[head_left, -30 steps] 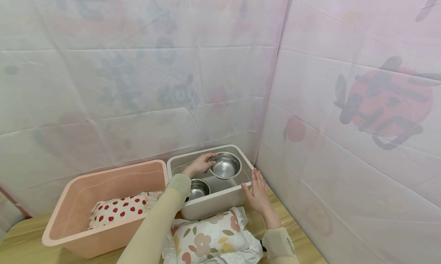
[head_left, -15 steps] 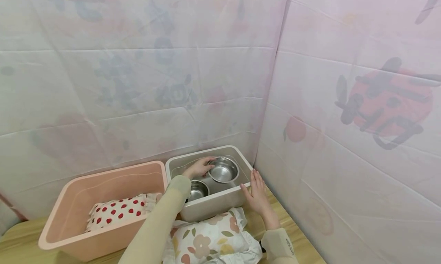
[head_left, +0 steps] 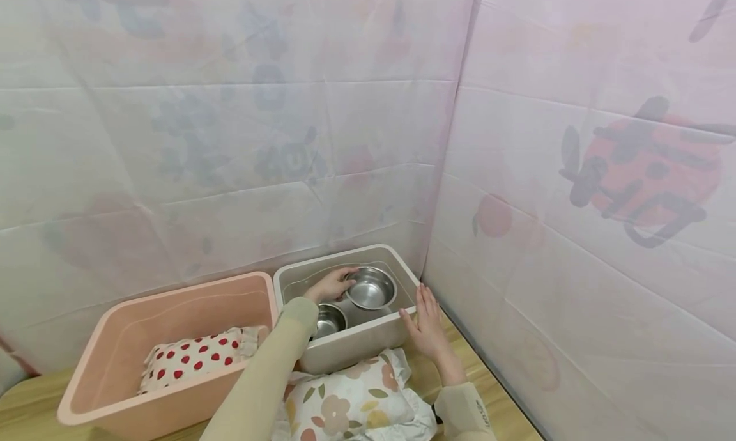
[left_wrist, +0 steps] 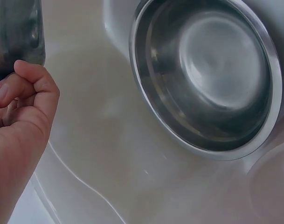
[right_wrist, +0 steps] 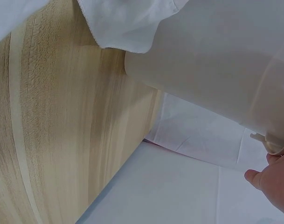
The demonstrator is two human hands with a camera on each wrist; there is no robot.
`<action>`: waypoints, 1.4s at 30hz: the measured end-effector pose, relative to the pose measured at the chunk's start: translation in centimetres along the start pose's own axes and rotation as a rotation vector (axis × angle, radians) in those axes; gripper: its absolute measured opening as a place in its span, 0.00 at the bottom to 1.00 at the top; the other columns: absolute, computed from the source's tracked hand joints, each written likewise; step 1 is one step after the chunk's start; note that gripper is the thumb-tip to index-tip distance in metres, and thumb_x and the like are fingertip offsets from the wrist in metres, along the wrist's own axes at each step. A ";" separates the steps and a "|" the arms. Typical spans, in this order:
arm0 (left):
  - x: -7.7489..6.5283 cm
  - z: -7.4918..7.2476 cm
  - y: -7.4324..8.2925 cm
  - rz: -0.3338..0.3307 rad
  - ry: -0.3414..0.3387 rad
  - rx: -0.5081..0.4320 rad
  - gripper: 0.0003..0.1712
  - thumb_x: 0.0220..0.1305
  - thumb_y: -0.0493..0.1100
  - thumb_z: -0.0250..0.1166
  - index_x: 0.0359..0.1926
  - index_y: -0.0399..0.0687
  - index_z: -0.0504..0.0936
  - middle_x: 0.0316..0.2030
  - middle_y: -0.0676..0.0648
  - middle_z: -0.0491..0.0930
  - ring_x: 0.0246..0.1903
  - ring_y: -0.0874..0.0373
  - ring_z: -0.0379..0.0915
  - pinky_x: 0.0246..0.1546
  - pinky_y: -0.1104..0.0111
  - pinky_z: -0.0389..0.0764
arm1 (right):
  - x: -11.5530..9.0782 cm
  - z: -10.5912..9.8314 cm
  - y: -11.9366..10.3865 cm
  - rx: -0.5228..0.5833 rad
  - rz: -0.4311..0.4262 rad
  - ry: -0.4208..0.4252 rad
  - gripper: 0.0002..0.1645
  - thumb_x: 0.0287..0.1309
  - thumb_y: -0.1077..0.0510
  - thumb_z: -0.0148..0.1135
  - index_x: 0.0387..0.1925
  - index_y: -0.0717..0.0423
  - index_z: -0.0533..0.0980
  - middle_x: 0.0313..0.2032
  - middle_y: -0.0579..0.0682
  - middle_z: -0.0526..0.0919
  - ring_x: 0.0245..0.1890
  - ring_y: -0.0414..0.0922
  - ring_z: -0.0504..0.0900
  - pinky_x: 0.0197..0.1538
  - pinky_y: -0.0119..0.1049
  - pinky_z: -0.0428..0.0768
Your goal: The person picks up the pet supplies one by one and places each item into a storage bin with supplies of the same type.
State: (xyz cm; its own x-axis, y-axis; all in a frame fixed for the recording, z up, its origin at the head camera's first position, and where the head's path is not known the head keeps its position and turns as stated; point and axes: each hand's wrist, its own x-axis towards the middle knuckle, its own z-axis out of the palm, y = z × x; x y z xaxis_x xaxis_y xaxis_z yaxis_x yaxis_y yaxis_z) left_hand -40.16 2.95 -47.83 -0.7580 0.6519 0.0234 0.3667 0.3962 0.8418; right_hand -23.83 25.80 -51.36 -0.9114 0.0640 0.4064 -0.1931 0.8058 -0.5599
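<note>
My left hand [head_left: 330,284] reaches into a pale grey plastic bin [head_left: 356,351] and pinches the left edge of a round stainless-steel bowl [head_left: 372,291]. Part of that bowl [left_wrist: 18,32] shows at the upper left of the left wrist view, above the curled fingers. A second steel bowl [left_wrist: 221,70] sits in the bin nearer to me, partly hidden by my forearm in the head view. With fingers straight, my right hand [head_left: 428,319] rests against the bin's right corner. In the right wrist view, only part of that hand [right_wrist: 277,182] shows at the rim.
Left of the grey bin stands a peach bin [head_left: 167,412] with a strawberry-print pillow [head_left: 192,361] inside. A flower-print pillow [head_left: 339,406] lies in front of the grey bin on the wooden table [right_wrist: 62,116]. Printed sheets form walls behind and at right.
My left hand and the gripped bowl have shifted slightly toward the near side of the grey bin. My right hand stays at the corner. The head view has turned a little.
</note>
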 end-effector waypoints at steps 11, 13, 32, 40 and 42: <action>-0.1 0.6 -0.1 -0.046 -0.007 -0.009 0.25 0.74 0.37 0.52 0.69 0.38 0.66 0.28 0.47 0.67 0.16 0.63 0.60 0.20 0.74 0.71 | -0.1 0.0 -0.1 0.014 -0.020 0.026 0.44 0.70 0.50 0.52 0.71 0.76 0.49 0.72 0.72 0.49 0.72 0.67 0.45 0.69 0.66 0.43; 0.0 0.8 -0.3 -0.052 -0.007 -0.009 0.25 0.74 0.37 0.52 0.69 0.39 0.66 0.27 0.49 0.66 0.16 0.63 0.60 0.19 0.75 0.71 | -0.1 0.0 -0.1 0.013 -0.020 0.024 0.44 0.70 0.49 0.52 0.71 0.76 0.49 0.72 0.72 0.49 0.72 0.67 0.45 0.69 0.67 0.44; 3.9 2.5 -6.2 -0.026 -0.107 -0.079 0.23 0.76 0.45 0.50 0.69 0.50 0.65 0.15 0.52 0.59 0.10 0.64 0.57 0.17 0.68 0.75 | -0.3 -0.7 0.0 0.016 -0.002 0.005 0.44 0.70 0.50 0.51 0.71 0.76 0.48 0.72 0.72 0.48 0.72 0.67 0.44 0.68 0.68 0.43; 7.1 3.9 -11.5 -0.017 -0.150 -0.094 0.14 0.75 0.51 0.50 0.58 0.58 0.67 0.17 0.50 0.59 0.10 0.61 0.58 0.16 0.66 0.75 | -0.3 -0.7 -0.1 0.011 0.003 0.007 0.44 0.71 0.50 0.51 0.71 0.76 0.48 0.72 0.72 0.48 0.72 0.67 0.44 0.67 0.69 0.45; 5.7 3.6 -9.2 -0.040 -0.152 -0.079 0.14 0.76 0.50 0.51 0.58 0.57 0.67 0.18 0.49 0.59 0.10 0.61 0.58 0.17 0.66 0.76 | -0.3 -0.7 -0.1 0.016 0.004 0.011 0.44 0.70 0.50 0.51 0.71 0.76 0.48 0.72 0.72 0.48 0.72 0.67 0.45 0.68 0.68 0.44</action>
State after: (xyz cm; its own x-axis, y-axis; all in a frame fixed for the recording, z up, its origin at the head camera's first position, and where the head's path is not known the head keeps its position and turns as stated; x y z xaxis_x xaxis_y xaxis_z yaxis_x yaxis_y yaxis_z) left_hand -45.94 5.34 -57.34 -0.6787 0.7292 -0.0874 0.2897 0.3751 0.8805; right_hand -23.25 26.11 -50.95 -0.9083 0.0735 0.4119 -0.1954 0.7959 -0.5730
